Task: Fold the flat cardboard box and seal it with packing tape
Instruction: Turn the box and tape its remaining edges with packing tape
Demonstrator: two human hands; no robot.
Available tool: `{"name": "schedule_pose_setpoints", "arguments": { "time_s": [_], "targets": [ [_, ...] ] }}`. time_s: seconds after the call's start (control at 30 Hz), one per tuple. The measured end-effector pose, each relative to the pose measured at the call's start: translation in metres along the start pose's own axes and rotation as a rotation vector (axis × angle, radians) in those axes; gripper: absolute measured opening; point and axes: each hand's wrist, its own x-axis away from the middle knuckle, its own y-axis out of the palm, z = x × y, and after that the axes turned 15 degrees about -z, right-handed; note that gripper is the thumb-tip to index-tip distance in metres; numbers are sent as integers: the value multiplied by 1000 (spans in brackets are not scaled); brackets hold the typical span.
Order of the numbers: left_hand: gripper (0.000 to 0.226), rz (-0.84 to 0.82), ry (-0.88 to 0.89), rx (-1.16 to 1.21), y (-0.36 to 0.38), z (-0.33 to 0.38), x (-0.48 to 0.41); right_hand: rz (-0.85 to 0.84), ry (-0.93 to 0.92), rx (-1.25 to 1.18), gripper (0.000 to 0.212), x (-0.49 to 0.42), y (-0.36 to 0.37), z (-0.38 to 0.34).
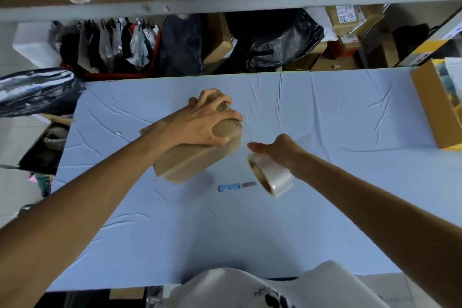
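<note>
So the left hand has fingers curled over the top of the brown cardboard box. The right hand just beside it grips a clear packing tape roll hanging underneath, and a blue-handled knife lies nearer me on the blue-covered bench.

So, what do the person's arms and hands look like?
The left forearm and right forearm are bare, no sleeve in view. The left hand and right hand wear no gloves; no watch or ring shows. A white garment with black print lies at the bottom edge.
</note>
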Motion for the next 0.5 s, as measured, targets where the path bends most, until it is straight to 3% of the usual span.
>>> {"name": "schedule_pose_setpoints", "arguments": {
  "time_s": [0.17, 0.33, 0.4, 0.5],
  "targets": [
    [51, 14, -17, -3, 0, 1, -5, 42, 9, -15, 63, 5, -6, 6],
    [47, 56, -15, 16, 2, -5, -6, 33, -181, -133, 37, 4, -7, 22],
    [44, 61, -5, 19, 3, -3, -8, -4, -149, -156, 49, 4, -5, 29],
    [44, 64, 6, -7, 8, 2, -10, -30, -11, 25, 70, -2, -4, 32]
  ]
}}
